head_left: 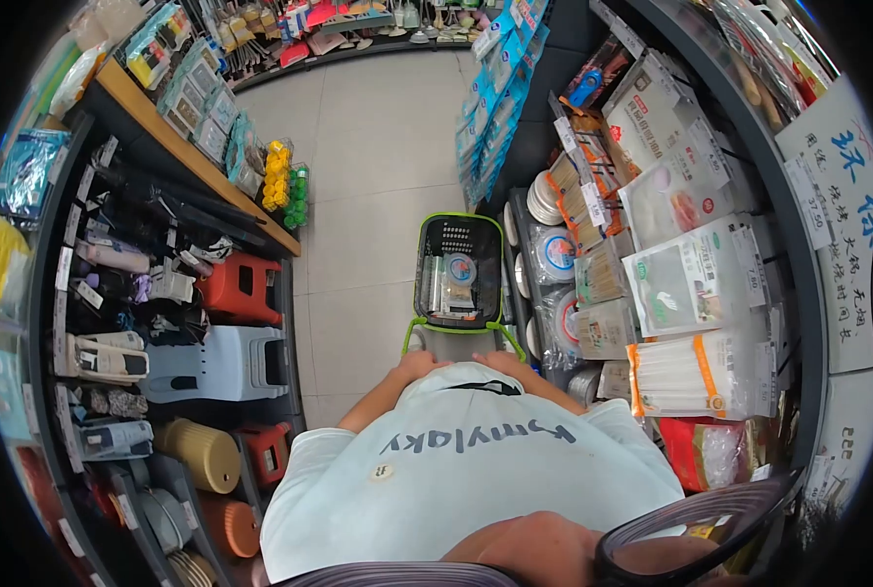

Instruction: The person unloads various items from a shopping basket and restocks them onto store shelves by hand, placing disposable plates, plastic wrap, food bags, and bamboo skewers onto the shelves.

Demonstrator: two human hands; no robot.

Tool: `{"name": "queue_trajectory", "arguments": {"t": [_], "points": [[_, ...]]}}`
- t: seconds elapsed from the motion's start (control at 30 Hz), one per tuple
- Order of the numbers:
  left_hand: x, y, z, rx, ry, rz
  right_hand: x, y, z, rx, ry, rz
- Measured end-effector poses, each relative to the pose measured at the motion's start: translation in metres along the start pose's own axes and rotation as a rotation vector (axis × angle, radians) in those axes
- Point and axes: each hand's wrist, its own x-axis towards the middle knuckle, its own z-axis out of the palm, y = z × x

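A black shopping basket (422, 279) with a bright green rim is directly in front of my waist. Inside lie a round clear-wrapped pack with a blue and red label (460, 270) and other packaged goods. The green handle (521, 344) folds back toward me on both sides. At the near end of the basket, my left hand (419, 365) is closed beside the left part of the handle. My right hand (498, 361) is closed the same way on the right. Both sets of fingertips are partly hidden, and the exact grip point does not show.
To the left, shelves carry a red stool (239, 289), a light blue stool (216, 364) and a tan bin (200, 455). Packaged gloves (686, 279) and skewers hang close on the right. A tiled aisle (358, 186) runs ahead, with blue hanging packs (503, 93) beside it.
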Motion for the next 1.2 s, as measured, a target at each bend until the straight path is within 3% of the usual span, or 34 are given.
{"name": "queue_trajectory", "arguments": {"t": [0.27,0.67,0.93,1.03,1.2], "points": [[-0.029,0.044,0.088,0.02,-0.028,-0.056,-0.05,0.056,0.055,0.001,-0.063,-0.02],[-0.084,0.069,0.118,0.011,-0.014,-0.078,-0.087,0.067,0.099,0.011,0.002,-0.111],[-0.088,0.02,0.159,-0.036,-0.006,-0.029,-0.11,0.035,0.123,-0.083,-0.002,-0.116],[-0.094,-0.005,0.173,-0.031,0.028,0.017,-0.099,0.032,0.153,-0.081,0.094,-0.115],[-0.118,-0.029,0.194,0.023,0.092,0.035,-0.096,0.014,0.19,-0.035,0.035,-0.098]]}}
